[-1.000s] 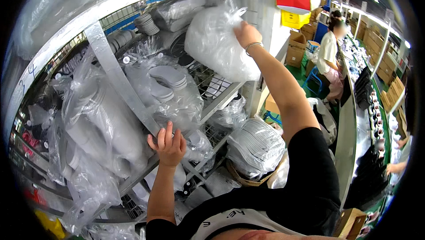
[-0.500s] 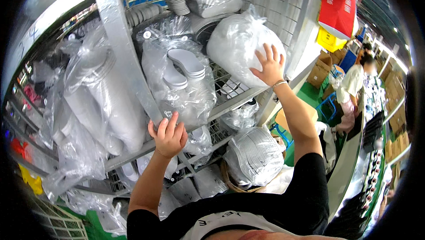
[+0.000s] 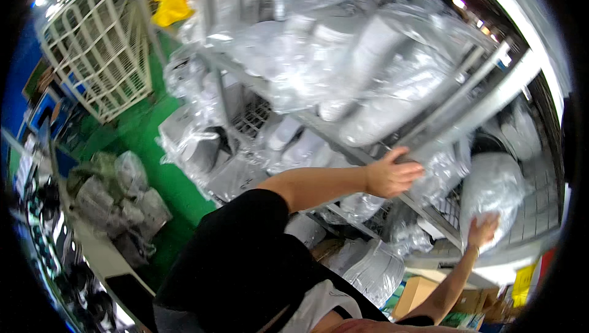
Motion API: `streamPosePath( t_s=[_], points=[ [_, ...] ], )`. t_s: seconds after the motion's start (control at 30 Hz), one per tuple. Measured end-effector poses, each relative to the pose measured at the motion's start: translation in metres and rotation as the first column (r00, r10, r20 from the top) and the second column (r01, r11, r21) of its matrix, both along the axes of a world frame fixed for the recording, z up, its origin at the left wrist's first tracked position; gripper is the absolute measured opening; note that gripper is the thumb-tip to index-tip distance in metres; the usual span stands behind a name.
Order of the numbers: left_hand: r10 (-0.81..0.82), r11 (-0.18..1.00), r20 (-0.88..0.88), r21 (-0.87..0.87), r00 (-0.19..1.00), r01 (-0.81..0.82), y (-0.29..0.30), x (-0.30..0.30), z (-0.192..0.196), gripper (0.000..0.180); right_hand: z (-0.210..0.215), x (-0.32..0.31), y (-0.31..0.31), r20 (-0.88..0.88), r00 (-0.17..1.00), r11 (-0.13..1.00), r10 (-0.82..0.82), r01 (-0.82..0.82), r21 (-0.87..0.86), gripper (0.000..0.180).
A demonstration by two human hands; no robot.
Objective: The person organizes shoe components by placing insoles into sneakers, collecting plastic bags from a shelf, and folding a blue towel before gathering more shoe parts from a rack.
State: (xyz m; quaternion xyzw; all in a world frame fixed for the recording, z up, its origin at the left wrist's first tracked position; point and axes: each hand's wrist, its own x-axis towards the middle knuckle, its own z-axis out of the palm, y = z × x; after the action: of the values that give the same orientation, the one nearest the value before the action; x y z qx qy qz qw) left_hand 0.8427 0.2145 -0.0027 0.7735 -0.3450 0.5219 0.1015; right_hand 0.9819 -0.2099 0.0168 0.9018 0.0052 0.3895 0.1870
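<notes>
My left hand point(image 3: 392, 174) lies against the metal rack where an upright post point(image 3: 472, 112) meets the shelf rail, its fingers stretched out. My right hand point(image 3: 483, 230) rests with spread fingers on a bulging clear plastic bag point(image 3: 492, 185) of whitish contents, which sits on the mesh shelf. Between the hands, another clear bag point(image 3: 440, 170) lies behind the rail. To the left of the post, large clear bags hold long stacks of white shoe soles point(image 3: 374, 47). The picture is blurred, so finer details are hard to make out.
Lower shelves carry wrapped pale bundles point(image 3: 371, 271) and bagged soles point(image 3: 291, 139). At the far left a white wire cage point(image 3: 101, 57) stands on the green floor point(image 3: 156, 192). Several filled bags point(image 3: 119, 201) sit beside a workbench at left. A cardboard box point(image 3: 417, 296) is at lower right.
The view has swung to the left, bringing the wire cage and floor bags in. My left hand stays at the post and my right hand stays on the bulging bag.
</notes>
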Motion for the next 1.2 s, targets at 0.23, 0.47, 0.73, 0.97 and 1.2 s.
streamPosePath(
  t_s=[0.23, 0.47, 0.73, 0.97, 1.2],
  points=[
    [-0.057, 0.998, -0.084, 0.009, 0.995, 0.058, 0.008, -0.016, 0.004, 0.017, 0.058, -0.098, 0.066, 0.208, 0.941, 0.959, 0.267, -0.281, 0.039, 0.045],
    [-0.3, 0.954, -0.383, -0.125, 0.874, 0.273, 0.048, -0.118, -0.022, 0.025, 0.062, -0.21, 0.16, -0.124, 0.803, 0.78, 0.584, -0.512, 0.359, 0.032],
    [-0.649, 0.761, -0.747, -0.631, 0.145, 0.15, 0.223, -0.235, -0.03, 0.025, -0.005, -0.353, 0.329, -0.419, 0.432, 0.54, 0.799, -0.206, 0.816, 0.027],
    [-0.995, 0.1, -0.088, -0.873, 0.046, 0.477, 0.375, -0.324, 0.086, 0.064, -0.092, -0.43, 0.511, -0.447, -0.022, 0.421, 0.895, 0.38, 0.824, 0.026],
    [-0.855, -0.317, 0.512, -0.634, 0.077, 0.706, 0.344, -0.405, 0.152, 0.043, -0.092, -0.426, 0.591, -0.617, -0.378, 0.655, 0.69, -0.036, 0.755, 0.037]
  ],
)
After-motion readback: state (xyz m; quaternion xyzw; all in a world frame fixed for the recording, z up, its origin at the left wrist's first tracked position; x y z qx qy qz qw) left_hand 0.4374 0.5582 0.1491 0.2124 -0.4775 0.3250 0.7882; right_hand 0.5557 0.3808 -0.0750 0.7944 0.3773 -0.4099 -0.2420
